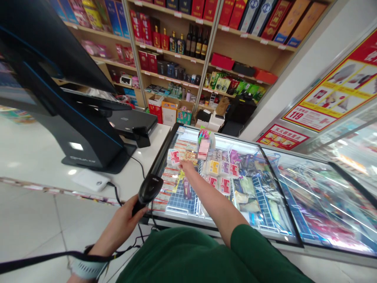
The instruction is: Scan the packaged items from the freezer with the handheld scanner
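My left hand is wrapped round the handle of a black barcode scanner, its head tilted up and towards the freezer. My right hand reaches over the glass-topped chest freezer, fingers closed at the edge of a small white food pack with a red label. Part of those fingers is hard to make out. Similar white packs lie to the right, among them a yellow-labelled pack and a red-labelled pack. Behind them stands a round container with colourful sticks.
On the left, a black monitor stand rises from the white counter, with a white device and cables. A black cash-drawer-like box sits behind. Shelves of boxes and bottles line the back; a second freezer section extends right.
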Motion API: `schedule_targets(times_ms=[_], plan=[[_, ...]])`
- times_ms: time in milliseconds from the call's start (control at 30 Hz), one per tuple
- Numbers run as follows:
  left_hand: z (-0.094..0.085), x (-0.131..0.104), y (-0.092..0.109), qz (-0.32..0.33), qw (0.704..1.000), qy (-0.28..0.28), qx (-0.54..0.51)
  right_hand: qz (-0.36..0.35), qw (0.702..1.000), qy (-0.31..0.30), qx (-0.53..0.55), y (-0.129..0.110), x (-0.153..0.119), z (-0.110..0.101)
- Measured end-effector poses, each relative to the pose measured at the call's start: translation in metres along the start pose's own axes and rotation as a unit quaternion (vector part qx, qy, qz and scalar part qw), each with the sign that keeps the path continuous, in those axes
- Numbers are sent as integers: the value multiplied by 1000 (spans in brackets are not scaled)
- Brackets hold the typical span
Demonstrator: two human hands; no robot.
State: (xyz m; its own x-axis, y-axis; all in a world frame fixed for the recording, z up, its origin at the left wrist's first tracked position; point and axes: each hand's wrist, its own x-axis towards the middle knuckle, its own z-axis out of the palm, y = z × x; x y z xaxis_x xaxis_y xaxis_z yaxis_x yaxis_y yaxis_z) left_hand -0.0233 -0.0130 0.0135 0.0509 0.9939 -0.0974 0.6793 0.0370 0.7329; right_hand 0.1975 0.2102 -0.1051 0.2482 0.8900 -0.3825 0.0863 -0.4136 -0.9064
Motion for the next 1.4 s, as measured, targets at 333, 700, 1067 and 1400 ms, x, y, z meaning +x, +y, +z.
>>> schedule_targets(times_ms=[333, 700, 1067, 1400], plan=[[13, 7, 16, 36, 998, -53, -7, -78, 995, 31, -52, 29, -62, -54], [27, 6, 26, 61, 994, -86, 17, -147, 987, 15, -71, 26, -110, -70], [37, 9, 18, 68, 995, -73, 30, -16, 994, 2, 104, 29, -136, -89], [50, 30, 27, 97, 988, -107, 46, 20, 963, 186, 192, 67, -150, -203]])
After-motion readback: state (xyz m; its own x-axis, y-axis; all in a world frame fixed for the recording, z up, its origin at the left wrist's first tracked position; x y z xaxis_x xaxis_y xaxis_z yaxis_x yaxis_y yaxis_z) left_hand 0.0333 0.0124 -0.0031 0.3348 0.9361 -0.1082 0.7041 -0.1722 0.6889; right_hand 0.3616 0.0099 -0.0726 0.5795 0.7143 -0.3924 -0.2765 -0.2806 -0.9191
